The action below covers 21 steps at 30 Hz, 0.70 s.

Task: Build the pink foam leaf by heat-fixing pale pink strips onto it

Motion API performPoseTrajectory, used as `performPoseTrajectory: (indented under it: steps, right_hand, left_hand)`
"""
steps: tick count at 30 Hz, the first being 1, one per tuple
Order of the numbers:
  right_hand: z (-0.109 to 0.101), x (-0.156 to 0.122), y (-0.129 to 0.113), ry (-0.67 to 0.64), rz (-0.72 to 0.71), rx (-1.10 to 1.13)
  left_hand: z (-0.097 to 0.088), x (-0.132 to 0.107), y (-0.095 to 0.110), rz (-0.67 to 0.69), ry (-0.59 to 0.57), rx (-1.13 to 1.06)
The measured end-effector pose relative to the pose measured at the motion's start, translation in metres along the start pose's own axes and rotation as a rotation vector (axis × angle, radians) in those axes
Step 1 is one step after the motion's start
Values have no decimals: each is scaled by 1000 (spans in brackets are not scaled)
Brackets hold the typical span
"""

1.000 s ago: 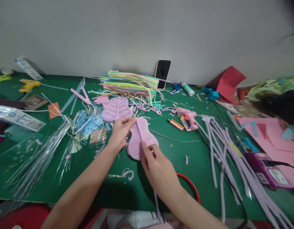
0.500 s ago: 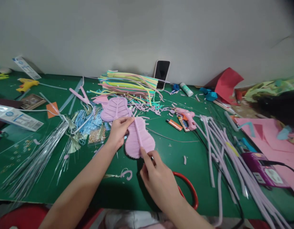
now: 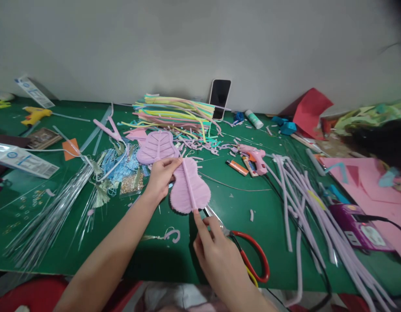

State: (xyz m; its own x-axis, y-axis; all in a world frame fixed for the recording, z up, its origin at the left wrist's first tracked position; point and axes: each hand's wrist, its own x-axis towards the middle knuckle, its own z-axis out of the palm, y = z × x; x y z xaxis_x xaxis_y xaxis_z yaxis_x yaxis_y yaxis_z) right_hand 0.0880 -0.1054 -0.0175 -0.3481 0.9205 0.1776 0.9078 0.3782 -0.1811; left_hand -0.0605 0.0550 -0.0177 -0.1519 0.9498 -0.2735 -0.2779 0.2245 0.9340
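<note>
A lilac fuzzy wing-shaped piece [image 3: 200, 188] with a scalloped edge lies in the middle. One lilac pipe cleaner [image 3: 189, 184] runs lengthwise over it. My left hand [image 3: 159, 180] is closed in a pinch at the pipe cleaner's upper end. At the lower end, my right hand [image 3: 216, 251] has its index fingertip on the pipe cleaner, other fingers curled; its thumb is mostly hidden. A second lilac piece with leaf-like ribs [image 3: 158, 147] rests beyond my left hand. Scissors with red handles [image 3: 265, 255] lie beside my right hand, partly covered by it.
Bundled coloured pipe cleaners [image 3: 174, 112] and a phone [image 3: 220, 97] are at the back. A pink glue gun [image 3: 255, 156] and orange lighter [image 3: 237, 167] sit to the right, near long lilac pipe cleaners [image 3: 301, 208]. Blue tassels [image 3: 122, 164] and silvery strips [image 3: 53, 216] are left.
My right hand has slid slightly down to the pipe cleaner's lower end. More of the scissors shows, including the blades. My left hand keeps its pinch.
</note>
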Motion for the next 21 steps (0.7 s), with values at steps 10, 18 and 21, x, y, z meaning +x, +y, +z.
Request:
performPoseTrajectory:
  steps: [10, 18, 21]
  right_hand:
    - [0, 3, 1, -12, 6, 11]
    - [-20, -1, 10, 223, -113, 271]
    - [-47, 2, 11, 349, -55, 448]
  left_hand:
    - [0, 0, 1, -39, -10, -74]
    - [4, -1, 8, -92, -59, -273]
    - [8, -5, 13, -144, -104, -355]
